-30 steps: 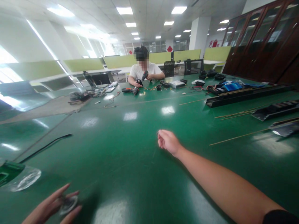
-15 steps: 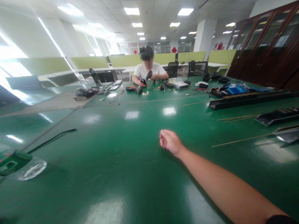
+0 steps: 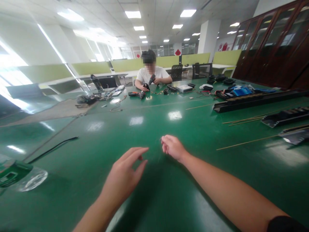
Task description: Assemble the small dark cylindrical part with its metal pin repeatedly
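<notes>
Over the green table [image 3: 101, 129], my left hand [image 3: 127, 169] reaches in from the lower left. Its thumb and fingers are apart, and nothing is between them. My right hand [image 3: 172, 146] is closed in a pinch to the right of it, low over the tabletop. A tiny dark bit shows at its fingertips, too small to name. A gap separates the two hands, with the left fingertips pointing toward the right hand.
A plastic bottle [image 3: 14, 175] lies at the left beside a black cable [image 3: 55, 148]. Thin rods [image 3: 248, 142] and black channels [image 3: 256, 101] lie at the right. Across the table, a person [image 3: 153, 74] holds a power drill [image 3: 152, 79]; another drill [image 3: 137, 94] lies nearby.
My left hand has come into view from the lower left and moved near the right hand. The right hand stays pinched and appears slightly farther left. The view has shifted a little.
</notes>
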Demonstrator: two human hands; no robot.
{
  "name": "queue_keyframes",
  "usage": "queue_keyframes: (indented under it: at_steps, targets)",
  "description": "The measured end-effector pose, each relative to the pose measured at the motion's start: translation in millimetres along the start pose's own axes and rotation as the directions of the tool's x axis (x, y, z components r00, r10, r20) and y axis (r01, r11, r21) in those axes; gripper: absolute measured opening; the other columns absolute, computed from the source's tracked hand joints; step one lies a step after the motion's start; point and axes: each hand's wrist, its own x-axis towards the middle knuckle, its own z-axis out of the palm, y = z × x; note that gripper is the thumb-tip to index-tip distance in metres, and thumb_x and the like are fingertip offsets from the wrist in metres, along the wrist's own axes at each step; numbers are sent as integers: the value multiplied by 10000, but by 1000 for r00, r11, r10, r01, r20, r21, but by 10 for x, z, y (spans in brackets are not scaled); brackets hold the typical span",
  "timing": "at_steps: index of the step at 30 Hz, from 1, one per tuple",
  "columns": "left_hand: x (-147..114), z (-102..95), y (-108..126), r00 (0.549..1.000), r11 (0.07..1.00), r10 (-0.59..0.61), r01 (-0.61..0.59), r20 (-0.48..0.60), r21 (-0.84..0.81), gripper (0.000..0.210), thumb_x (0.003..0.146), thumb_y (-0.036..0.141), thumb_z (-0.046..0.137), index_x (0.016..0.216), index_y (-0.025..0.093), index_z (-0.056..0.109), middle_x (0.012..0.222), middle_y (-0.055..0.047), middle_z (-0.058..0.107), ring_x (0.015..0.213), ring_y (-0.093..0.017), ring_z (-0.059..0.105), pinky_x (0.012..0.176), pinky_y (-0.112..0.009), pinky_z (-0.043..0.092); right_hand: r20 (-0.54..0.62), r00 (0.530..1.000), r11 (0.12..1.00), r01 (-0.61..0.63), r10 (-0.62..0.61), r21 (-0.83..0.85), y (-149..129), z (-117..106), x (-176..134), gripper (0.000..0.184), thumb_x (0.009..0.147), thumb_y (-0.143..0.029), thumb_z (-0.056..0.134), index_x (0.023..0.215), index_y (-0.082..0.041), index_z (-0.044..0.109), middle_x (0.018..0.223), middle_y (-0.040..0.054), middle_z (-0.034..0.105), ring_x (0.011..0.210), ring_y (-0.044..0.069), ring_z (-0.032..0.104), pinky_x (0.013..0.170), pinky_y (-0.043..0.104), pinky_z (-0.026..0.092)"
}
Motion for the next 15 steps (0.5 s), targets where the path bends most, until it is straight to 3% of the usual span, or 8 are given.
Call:
queue_keyframes:
  at_steps: [4, 8, 12, 15]
  targets:
    - [563, 510, 49, 986, 997, 49, -58, 156, 51, 448, 802, 114, 563, 1230, 223, 632, 1211, -96, 640, 1027, -239, 643, 947, -384, 535, -2, 1000, 998, 30, -31, -53, 0, 10, 9, 311, 897, -460, 536, 759, -183, 571, 497, -56, 538, 420, 91, 448, 451, 201, 344]
    - [718, 709, -6, 976, 993, 46, -68, 212, 97, 431, 746, 36, 511, 1088, 210, 706, 1010, -89, 694, 940, -231, 652, 880, -357, 542, 5, 998, 989, 69, -69, -130, -20, 15, 1, 304, 876, -406, 577, 678, -176, 570, 526, -44, 530, 477, 93, 474, 483, 207, 350]
    - [617, 648, -111, 993, 995, 18, -29, 114, 93, 298, 820, 149, 518, 1029, 207, 723, 951, -81, 709, 864, -229, 667, 828, -344, 553, 35, 999, 996, 41, -39, -78, -74, 17, -33, 210, 807, -377, 667, 807, -176, 607, 560, -48, 565, 489, 102, 491, 483, 213, 363]
    - [392, 356, -191, 1000, 998, -22, 21, 11, 65, 286, 888, 345, 551, 1105, 245, 707, 996, -60, 724, 861, -234, 688, 845, -348, 562, 36, 999, 997, 16, -13, -69, -104, 21, -52, 231, 787, -386, 691, 849, -178, 612, 552, -49, 571, 476, 103, 492, 482, 216, 369]
